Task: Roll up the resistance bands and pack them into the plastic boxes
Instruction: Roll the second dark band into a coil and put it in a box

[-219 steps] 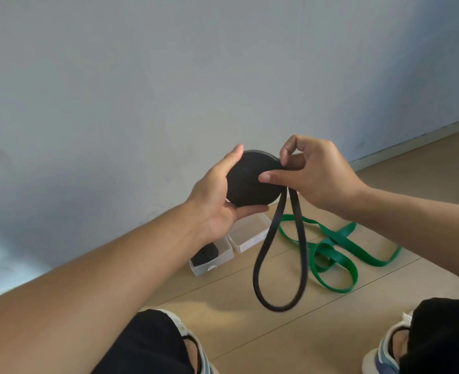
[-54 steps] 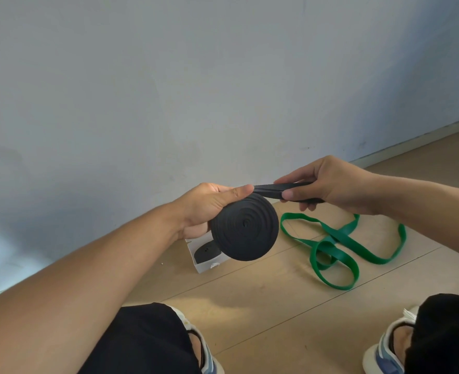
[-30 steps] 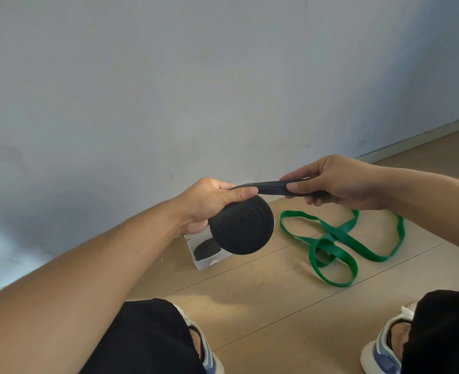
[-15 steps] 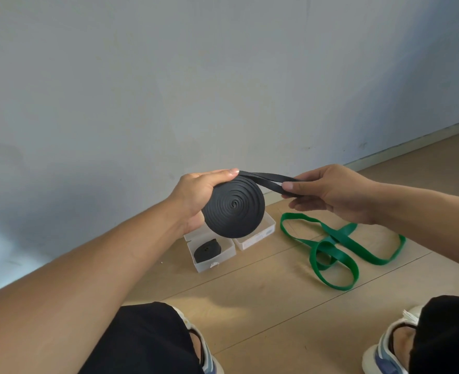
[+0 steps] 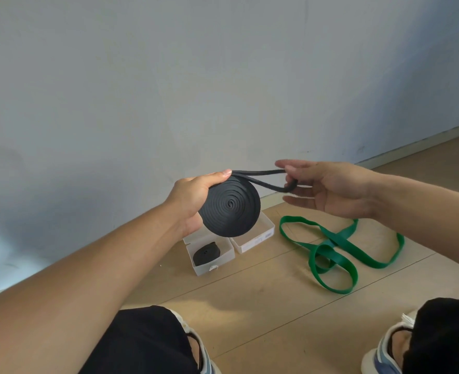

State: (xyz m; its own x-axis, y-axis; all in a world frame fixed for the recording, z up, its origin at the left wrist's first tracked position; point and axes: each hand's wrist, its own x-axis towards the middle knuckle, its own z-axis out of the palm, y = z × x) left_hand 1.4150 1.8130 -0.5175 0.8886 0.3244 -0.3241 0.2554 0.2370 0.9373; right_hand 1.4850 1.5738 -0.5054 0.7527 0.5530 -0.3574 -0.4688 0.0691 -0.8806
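Note:
My left hand (image 5: 193,197) grips a black resistance band (image 5: 229,205) wound into a flat spiral disc, held up in front of the wall. Its short free loop runs right to my right hand (image 5: 331,188), where it hooks round the thumb under the index finger; the other fingers are spread straight. On the floor below stand two clear plastic boxes. The left box (image 5: 200,269) holds a small black roll (image 5: 206,254). The disc partly hides the right box (image 5: 251,245), which shows nothing inside. A green band (image 5: 333,256) lies unrolled on the floor to the right.
A grey wall (image 5: 223,90) with a baseboard runs close behind the boxes. My knees in black shorts (image 5: 147,344) and my shoes (image 5: 382,357) fill the bottom of the view. Wooden floor (image 5: 263,298) lies between my legs and the boxes.
The roll has taken in more band, so the free loop is shorter. My right hand has opened its lower fingers and now keeps only the loop's end.

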